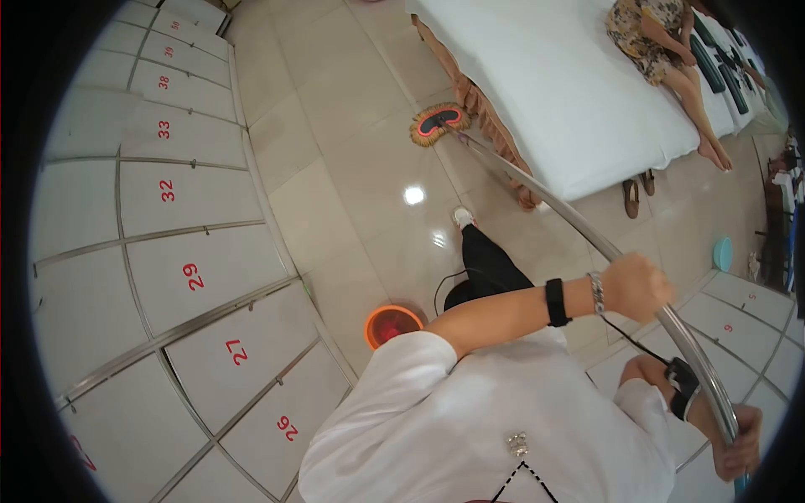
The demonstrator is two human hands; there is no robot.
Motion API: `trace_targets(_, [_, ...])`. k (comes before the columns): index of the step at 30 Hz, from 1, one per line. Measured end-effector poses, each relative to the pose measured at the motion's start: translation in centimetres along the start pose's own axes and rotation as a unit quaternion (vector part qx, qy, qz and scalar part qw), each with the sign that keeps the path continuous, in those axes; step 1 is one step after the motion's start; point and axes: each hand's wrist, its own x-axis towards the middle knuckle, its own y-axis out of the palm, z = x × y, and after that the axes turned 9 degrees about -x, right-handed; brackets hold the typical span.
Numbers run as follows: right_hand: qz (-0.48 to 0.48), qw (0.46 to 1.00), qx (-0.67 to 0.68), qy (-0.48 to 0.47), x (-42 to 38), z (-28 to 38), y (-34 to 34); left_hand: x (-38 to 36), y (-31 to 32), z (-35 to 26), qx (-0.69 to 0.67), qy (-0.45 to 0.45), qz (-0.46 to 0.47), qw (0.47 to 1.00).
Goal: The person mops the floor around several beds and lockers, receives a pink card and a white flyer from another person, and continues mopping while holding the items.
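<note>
We have a long mop point(440, 124) with a fluffy yellow-brown head, down on the floor point(344, 193), far ahead of our grip and to the left. It is right by the brown frill point(480, 105), and we cannot tell if they touch. Its shiny pole point(579, 222) runs back to us. Our left hand point(637, 287) is wrapped around the pole partway along, and our right hand point(738, 443) is curled around it nearer the back end.

If we push too hard, the mop could catch the frill and tug it. If we swing the pole too far right, it could bump the bed point(537, 84), which is ahead of our left hand. A person point(650, 42) sits there with bare feet past the edge, so a big swing could hit their legs. It could also knock the brown shoes point(631, 201) straight ahead of our left hand.

A thin cord point(637, 337) hangs between our arms, just below our left hand. It could snag on the pole if our hands pull apart. Our white shoe point(463, 218), left of the grip, could slip because the floor looks so smooth. If we step back carelessly, we could kick the orange tub point(367, 325). Farther left are lockers point(151, 251) with red numbers.
</note>
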Motion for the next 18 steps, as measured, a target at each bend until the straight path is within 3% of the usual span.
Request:
trace_targets(2, [-0.109, 0.993, 0.015, 0.045, -3.3, -8.8, 4.5, 0.1, -4.7, 4.9, 0.045, -0.026, -0.03, 0.998])
trace_targets(4, [-0.09, 0.992, -0.071, 0.046, -6.3, -16.8, 6.6, -0.1, -8.6, 11.5, 0.107, -0.019, -0.049, 0.993])
trace_targets(6, [-0.146, 0.977, -0.142, 0.061, -10.3, -24.1, 9.3, -0.9, -13.5, 18.1, 0.147, -0.036, -0.045, 0.987])
trace_targets(7, [-0.161, 0.954, -0.241, 0.071, -12.5, -27.3, 10.2, -1.4, -16.2, 20.9, 0.163, -0.054, -0.047, 0.984])
trace_targets(10, [-0.147, 0.928, -0.256, 0.226, -19.5, -35.4, 14.1, -4.4, -24.0, 27.6, 0.235, -0.159, -0.05, 0.958])
trace_targets(11, [-0.044, 0.911, -0.287, 0.294, -21.1, -37.2, 14.8, -5.8, -26.2, 30.0, 0.279, -0.165, -0.074, 0.943])
trace_targets(12, [0.057, 0.921, -0.237, 0.302, -22.1, -39.0, 15.6, -7.4, -27.9, 32.2, 0.32, -0.17, -0.097, 0.927])
trace_targets(13, [0.153, 0.879, -0.214, 0.398, -23.0, -39.2, 15.7, -9.2, -29.5, 33.7, 0.359, -0.194, -0.084, 0.909])
trace_targets(18, [0.194, 0.854, -0.237, 0.42, -23.6, -39.1, 19.0, -11.4, -32.6, 32.7, 0.403, -0.29, -0.019, 0.868])
